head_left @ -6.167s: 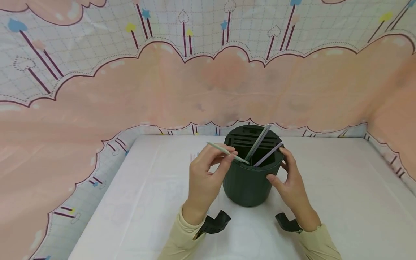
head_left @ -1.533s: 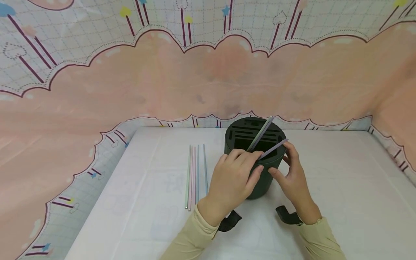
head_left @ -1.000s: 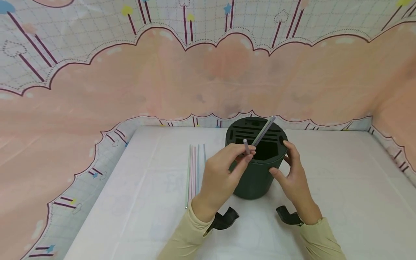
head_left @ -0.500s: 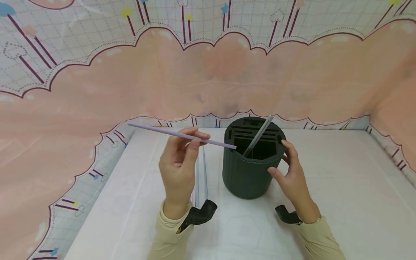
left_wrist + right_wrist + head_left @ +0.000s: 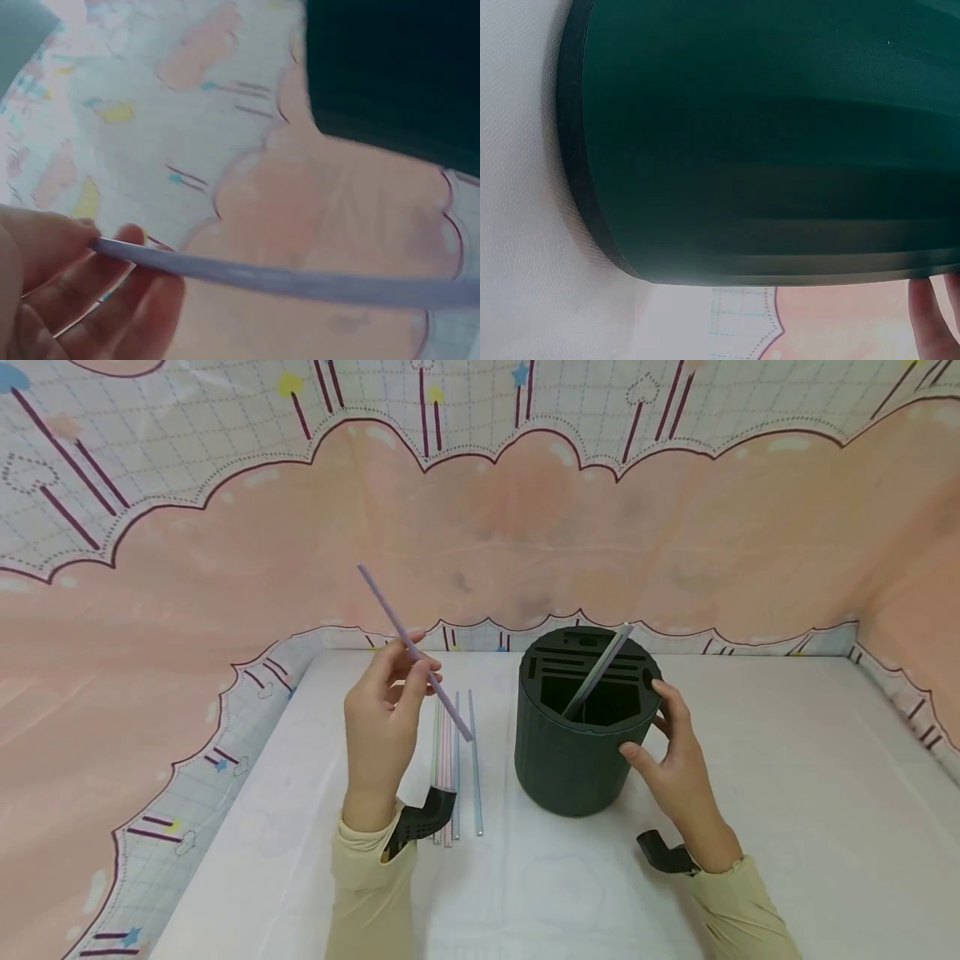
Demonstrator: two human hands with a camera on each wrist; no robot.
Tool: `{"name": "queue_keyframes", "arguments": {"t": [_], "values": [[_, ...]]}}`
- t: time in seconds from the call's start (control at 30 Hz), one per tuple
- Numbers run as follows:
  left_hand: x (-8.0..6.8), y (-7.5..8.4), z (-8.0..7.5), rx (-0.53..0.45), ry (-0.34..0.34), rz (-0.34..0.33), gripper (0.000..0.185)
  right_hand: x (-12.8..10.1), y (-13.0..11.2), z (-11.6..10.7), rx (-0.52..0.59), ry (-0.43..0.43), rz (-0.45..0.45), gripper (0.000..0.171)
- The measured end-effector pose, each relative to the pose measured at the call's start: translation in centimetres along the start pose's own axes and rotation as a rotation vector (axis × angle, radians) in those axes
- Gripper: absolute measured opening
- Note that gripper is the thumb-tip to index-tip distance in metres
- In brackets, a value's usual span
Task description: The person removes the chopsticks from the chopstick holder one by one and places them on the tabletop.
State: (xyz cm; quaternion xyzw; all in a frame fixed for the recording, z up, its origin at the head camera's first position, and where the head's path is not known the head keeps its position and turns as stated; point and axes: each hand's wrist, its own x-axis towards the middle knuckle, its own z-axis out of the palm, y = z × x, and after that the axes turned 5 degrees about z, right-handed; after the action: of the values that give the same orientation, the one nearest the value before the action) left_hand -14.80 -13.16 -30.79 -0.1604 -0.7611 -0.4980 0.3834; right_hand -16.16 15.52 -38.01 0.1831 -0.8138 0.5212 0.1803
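Pastel cloth booth around a white table

A white cloth-covered table (image 5: pixel 750 793) is enclosed by draped pink cloud-patterned fabric (image 5: pixel 525 543), topped by a pale grid-printed band with stars and hearts (image 5: pixel 210 418). Light is soft and even.

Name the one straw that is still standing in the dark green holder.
The grey straw leaning inside the holder; the purple straw is in the left hand.
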Motion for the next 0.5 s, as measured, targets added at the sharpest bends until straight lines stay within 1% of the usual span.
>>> {"name": "queue_keyframes", "arguments": {"t": [0.07,0.13,0.23,0.33,0.4,0.5], "values": [[0.0,-1.7,0.2,0.129,-0.051,-0.024,0.028,0.1,0.1,-0.1,0.0,0.0,0.003,0.072],[0.0,-3.0,0.4,0.249,-0.118,-0.058,0.03,0.1,0.1,-0.1,0.002,0.0,0.006,0.072],[-0.1,-4.6,0.4,0.381,-0.225,-0.15,0.031,0.3,0.2,-0.2,0.002,-0.003,0.007,0.072],[-0.2,-5.7,0.4,0.455,-0.3,-0.257,0.034,0.4,0.3,-0.2,0.004,-0.007,0.002,0.072],[-0.3,-6.5,0.3,0.48,-0.325,-0.319,0.036,0.5,0.3,-0.3,0.004,-0.009,0.0,0.072],[-0.7,-7.5,0.2,0.518,-0.361,-0.386,0.04,0.5,0.4,-0.3,0.006,-0.011,0.002,0.072]]}}
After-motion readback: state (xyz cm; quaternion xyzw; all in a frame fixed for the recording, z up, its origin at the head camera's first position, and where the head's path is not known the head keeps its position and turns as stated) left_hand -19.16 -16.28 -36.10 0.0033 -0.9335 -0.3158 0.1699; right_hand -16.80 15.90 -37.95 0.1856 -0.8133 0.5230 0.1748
